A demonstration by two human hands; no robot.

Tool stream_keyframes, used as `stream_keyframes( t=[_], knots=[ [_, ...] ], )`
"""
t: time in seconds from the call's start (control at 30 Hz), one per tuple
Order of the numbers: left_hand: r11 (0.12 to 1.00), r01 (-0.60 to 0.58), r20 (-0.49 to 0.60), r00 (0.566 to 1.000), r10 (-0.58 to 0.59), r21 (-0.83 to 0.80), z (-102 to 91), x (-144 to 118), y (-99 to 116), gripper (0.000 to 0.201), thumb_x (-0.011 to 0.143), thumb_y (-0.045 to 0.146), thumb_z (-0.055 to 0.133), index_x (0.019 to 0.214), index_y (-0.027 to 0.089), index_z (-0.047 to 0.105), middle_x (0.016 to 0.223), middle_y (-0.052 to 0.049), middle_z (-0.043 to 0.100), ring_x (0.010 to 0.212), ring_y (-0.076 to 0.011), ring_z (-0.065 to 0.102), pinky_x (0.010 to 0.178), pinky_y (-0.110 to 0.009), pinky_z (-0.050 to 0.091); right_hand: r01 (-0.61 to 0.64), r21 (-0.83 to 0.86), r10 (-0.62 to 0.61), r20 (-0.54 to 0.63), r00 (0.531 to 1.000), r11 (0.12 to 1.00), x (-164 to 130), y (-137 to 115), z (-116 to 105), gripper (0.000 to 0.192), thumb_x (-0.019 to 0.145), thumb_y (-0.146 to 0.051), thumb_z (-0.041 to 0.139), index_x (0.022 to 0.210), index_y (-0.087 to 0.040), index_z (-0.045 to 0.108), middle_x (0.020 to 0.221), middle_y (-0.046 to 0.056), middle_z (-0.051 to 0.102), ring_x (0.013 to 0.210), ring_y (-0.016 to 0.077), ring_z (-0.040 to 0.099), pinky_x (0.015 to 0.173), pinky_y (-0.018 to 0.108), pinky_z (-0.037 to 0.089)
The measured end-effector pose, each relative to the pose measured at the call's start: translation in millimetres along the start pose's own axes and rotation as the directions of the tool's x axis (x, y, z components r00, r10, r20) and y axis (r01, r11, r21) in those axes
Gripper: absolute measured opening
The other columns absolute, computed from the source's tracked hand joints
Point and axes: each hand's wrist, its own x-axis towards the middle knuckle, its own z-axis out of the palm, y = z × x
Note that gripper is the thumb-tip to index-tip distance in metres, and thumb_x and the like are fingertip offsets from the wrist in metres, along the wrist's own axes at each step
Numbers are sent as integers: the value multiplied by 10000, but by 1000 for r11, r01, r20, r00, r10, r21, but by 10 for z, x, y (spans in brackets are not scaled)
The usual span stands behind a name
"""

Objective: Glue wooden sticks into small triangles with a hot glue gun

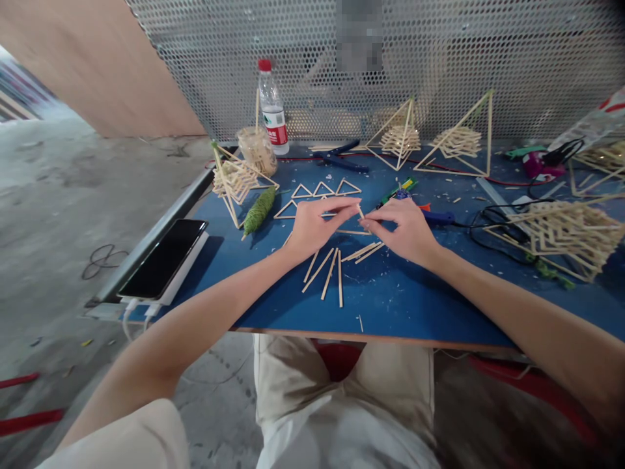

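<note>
Knees in pale trousers (342, 397) are showing closest to me, tucked under the near edge of the blue table (390, 306). Using the water bottle (272, 111) at the back as my landmark, I am watching both hands meeting in front of it and a little to its right, over the middle of the table. My left hand (312, 228) is pinching one end of a short stick (360, 212) between thumb and forefinger. My right hand (407, 229) is pinching close against it from the other side, fingers pressed together, though I cannot tell exactly what it is gripping. Loose sticks (332, 267) are lying just nearer than the hands. Small stick triangles (322, 191) are sitting between the hands and the bottle. A jar (257, 151) is standing just in front of the bottle, with a green twine spool (258, 210) lying nearer still. Left of that, a phone (163, 257) is resting on the table's edge. Stick pyramids (398, 133) are standing to the bottle's right.
</note>
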Motion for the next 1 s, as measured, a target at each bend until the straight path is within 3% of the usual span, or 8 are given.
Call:
stream_keyframes(
  t=[0.1,0.23,0.43,0.53,0.83,1.0],
  knots=[
    [1000,-11,13,1000,11,-9,8,-2,9,197,1002,350,804,1143,260,909,1093,-54,898,932,-215,862,883,-341,705,5,7,-5,16,1000,1000,-10,-13,-3,218,1049,-441,710,1021,-282,856,864,36,837,842,263,743,917,484,494],
    [998,-27,31,999,29,-65,-4,9,54,201,1002,359,806,1125,242,912,1111,-72,896,966,-209,858,899,-325,692,8,-22,-7,23,1000,1000,-11,-39,-20,219,1051,-443,701,1027,-283,850,866,38,827,852,265,736,924,489,486],
    [959,162,131,982,-134,-232,-31,47,31,363,983,599,815,1013,252,920,1081,-81,897,960,-215,837,873,-335,680,36,-128,-38,-17,999,991,7,36,-27,260,1066,-488,684,996,-317,868,877,32,841,855,272,710,915,511,465],
    [949,209,182,969,-169,-235,-44,62,14,399,947,643,839,1013,258,922,1114,-83,894,1006,-230,836,904,-353,681,50,-153,-54,-22,998,987,8,56,-33,284,1068,-504,672,985,-337,886,915,31,857,866,275,702,919,522,467],
    [991,90,140,987,-75,-102,-43,75,34,219,1009,401,790,1055,217,899,1099,-81,895,1006,-203,833,956,-321,660,38,-142,-42,-31,999,989,4,27,-24,314,1071,-517,671,952,-335,898,880,41,837,847,268,673,931,537,458],
    [994,88,114,990,-80,-71,-36,57,53,297,1036,493,769,1057,230,906,1118,-91,894,1020,-225,835,952,-340,667,11,-116,-18,-56,998,993,8,7,-18,307,1063,-537,686,962,-329,887,837,38,800,814,261,653,916,530,462]
  ],
)
